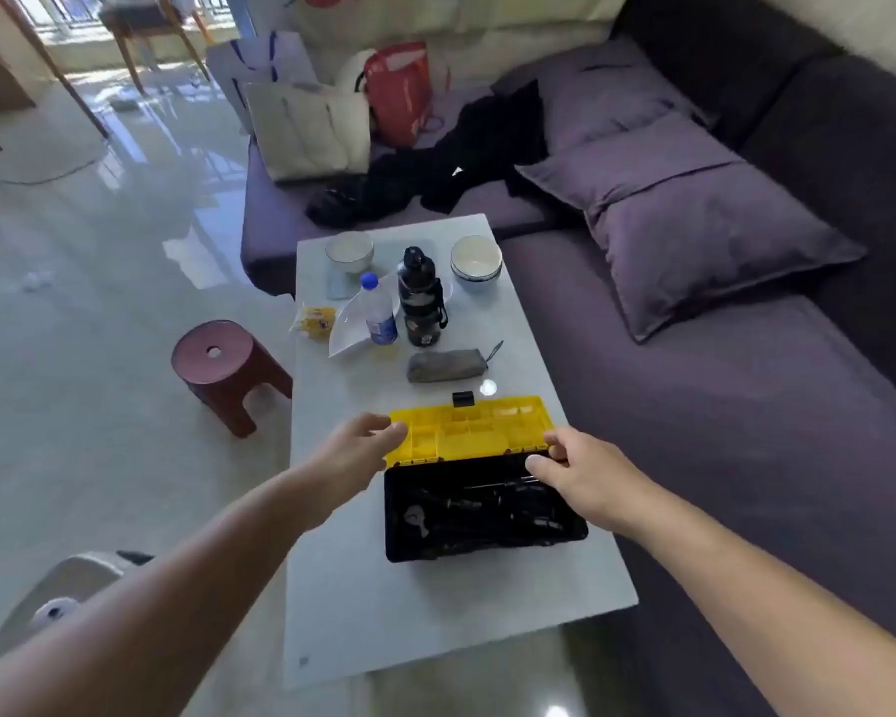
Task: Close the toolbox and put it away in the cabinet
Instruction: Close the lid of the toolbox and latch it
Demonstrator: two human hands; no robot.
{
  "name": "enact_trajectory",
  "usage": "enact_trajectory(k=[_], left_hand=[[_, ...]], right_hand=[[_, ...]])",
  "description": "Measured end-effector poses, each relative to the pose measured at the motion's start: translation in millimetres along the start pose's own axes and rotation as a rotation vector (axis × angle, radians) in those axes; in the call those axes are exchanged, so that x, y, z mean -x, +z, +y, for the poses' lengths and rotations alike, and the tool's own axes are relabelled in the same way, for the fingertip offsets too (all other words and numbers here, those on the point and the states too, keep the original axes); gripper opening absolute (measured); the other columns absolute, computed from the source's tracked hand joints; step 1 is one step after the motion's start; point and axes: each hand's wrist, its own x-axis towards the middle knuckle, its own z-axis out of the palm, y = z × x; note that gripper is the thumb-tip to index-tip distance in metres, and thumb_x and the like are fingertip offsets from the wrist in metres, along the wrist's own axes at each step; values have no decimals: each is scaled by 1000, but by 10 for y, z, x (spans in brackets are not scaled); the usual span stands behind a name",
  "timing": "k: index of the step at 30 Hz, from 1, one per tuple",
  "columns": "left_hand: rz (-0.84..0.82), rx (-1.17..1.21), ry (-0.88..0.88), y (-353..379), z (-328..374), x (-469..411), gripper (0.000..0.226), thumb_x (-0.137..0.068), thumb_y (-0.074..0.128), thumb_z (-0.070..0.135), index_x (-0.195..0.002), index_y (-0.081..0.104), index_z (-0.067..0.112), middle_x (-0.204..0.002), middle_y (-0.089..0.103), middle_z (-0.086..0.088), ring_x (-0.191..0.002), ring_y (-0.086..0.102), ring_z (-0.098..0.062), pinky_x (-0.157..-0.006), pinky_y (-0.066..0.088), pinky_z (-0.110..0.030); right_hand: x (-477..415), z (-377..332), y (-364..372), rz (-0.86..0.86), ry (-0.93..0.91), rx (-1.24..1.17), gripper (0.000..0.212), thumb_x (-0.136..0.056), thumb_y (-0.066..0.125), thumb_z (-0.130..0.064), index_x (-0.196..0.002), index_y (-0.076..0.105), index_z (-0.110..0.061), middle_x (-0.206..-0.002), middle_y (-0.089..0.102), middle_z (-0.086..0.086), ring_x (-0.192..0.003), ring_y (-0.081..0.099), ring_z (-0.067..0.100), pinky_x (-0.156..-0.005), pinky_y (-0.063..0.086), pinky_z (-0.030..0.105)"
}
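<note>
Two bare forearms are reaching out over the near end of the pale rectangular counter (363, 602). The black plastic toolbox (479, 514) is sitting open on it, close to the right-hand edge, with dark tools lying jumbled in its tub. The left hand (355, 447) is resting against the left end of the yellow compartmented lid (469, 429), fingers loosely spread and only touching it. The right hand (580, 470) is pinching the lid's right corner, thumb in front and fingers curled behind. The lid is standing tilted back from the tub, hinged at its rear.

Beyond it, a grey fabric pouch (446, 365) is lying flat, then a black flask (421, 297) and a clear blue-capped water bottle (377, 310) are standing side by side, with two white bowls (476, 263) near the far end. Bare counter is showing in front of and left of the toolbox. A purple sofa (720, 406) is running along the right edge, and a dark red plastic stool (228, 370) is standing on the glossy floor to the left.
</note>
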Motion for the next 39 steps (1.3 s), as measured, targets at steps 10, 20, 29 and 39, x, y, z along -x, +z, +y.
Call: enact_trajectory(k=[10, 20, 29, 39], left_hand=[[41, 33, -227, 189, -769, -1657, 33, -93, 50, 42, -104, 53, 12, -107, 49, -11, -98, 47, -26, -88, 39, -38], [-41, 273, -312, 286, -1010, -2093, 62, -90, 52, 39, -142, 36, 11, -149, 39, -14, -133, 42, -32, -115, 23, -51], [39, 531, -282, 119, -926, -1974, 75, -90, 46, 46, -147, 20, 5, -115, 59, -20, -113, 57, -37, -113, 24, -56], [-2, 592, -178, 100, -931, -1302, 69, -93, 31, 57, -126, 51, 0, -138, 49, -21, -136, 39, -30, -120, 16, -44]], right_hand=[[-1649, 882, 517, 124, 169, 23, 53, -97, 48, -37, -142, 40, -11, -147, 45, 13, -132, 42, 31, -101, 34, 38], [-2184, 1022, 817, 198, 316, -214, 55, -92, 57, -24, -139, 40, 0, -144, 44, 20, -129, 43, 34, -100, 34, 40], [-2074, 1040, 557, 278, 353, -642, 54, -93, 55, -25, -142, 38, -8, -146, 45, 13, -132, 41, 31, -103, 28, 47], [-1307, 985, 504, 271, 309, -750, 85, -81, 25, -79, -144, 39, -24, -140, 52, 5, -126, 49, 23, -113, 23, 51]])
